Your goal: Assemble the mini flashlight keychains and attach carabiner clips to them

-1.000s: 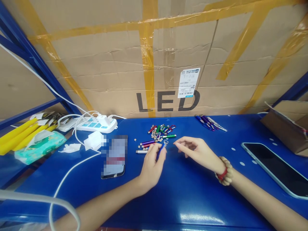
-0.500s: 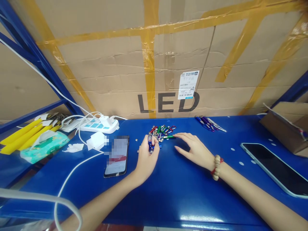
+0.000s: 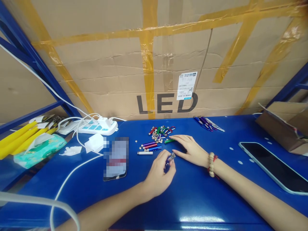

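My left hand [image 3: 160, 175] is closed around a small blue flashlight [image 3: 169, 159], its silvery end pointing up and to the right. My right hand [image 3: 192, 148] has its fingers spread; the fingertips reach the end of a green metal tube [image 3: 169, 141], and whether they press on it I cannot tell. Left of that lie a purple tube [image 3: 148, 144], a red tube [image 3: 150, 146], a blue tube [image 3: 154, 149] and a silver tube [image 3: 145, 153]. Behind them is a pile of button cells [image 3: 157, 138] with coloured carabiner clips [image 3: 166, 130].
A phone [image 3: 116, 158] lies left of my hands, another phone [image 3: 276, 168] at the right. Further left are a power strip [image 3: 109, 129], white cables, papers [image 3: 95, 142] and a tissue pack [image 3: 39, 150]. Several pens [image 3: 209, 124] and an open carton [image 3: 284, 128] sit toward the right.
My left hand has moved right and toward me with the blue flashlight, uncovering the row of tubes. My right hand stays near the green tube, fingers still spread.
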`<state>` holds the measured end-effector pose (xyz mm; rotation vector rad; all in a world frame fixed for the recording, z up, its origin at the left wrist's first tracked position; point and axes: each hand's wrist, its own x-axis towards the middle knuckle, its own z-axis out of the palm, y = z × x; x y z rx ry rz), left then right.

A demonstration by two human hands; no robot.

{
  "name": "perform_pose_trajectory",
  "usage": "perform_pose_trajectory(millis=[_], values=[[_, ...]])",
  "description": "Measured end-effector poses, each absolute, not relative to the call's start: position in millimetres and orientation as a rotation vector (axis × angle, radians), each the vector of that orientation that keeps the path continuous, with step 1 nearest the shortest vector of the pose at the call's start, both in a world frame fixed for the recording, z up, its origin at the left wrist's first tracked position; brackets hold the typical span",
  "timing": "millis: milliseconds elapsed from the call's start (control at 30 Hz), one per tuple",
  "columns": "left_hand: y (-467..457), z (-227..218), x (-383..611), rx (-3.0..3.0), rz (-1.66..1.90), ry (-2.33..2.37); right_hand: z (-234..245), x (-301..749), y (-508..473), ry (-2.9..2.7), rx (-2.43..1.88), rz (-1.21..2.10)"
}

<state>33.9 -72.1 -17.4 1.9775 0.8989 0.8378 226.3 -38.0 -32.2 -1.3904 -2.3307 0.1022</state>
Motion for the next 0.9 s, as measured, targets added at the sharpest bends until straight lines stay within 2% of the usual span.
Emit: perform_pose_trajectory(millis=[167, 567, 900], values=[[-67, -21, 36, 1.803, 0.864, 0.943, -35, 216, -36, -2.486, -1.263, 0.129], [-68, -21, 38, 1.662, 0.878, 0.914, -34, 213, -37, -2.419, -1.351, 0.139], [-55, -20, 36, 1.065, 0.816, 0.799, -34, 215, -36, -2.327, -1.385, 0.196]])
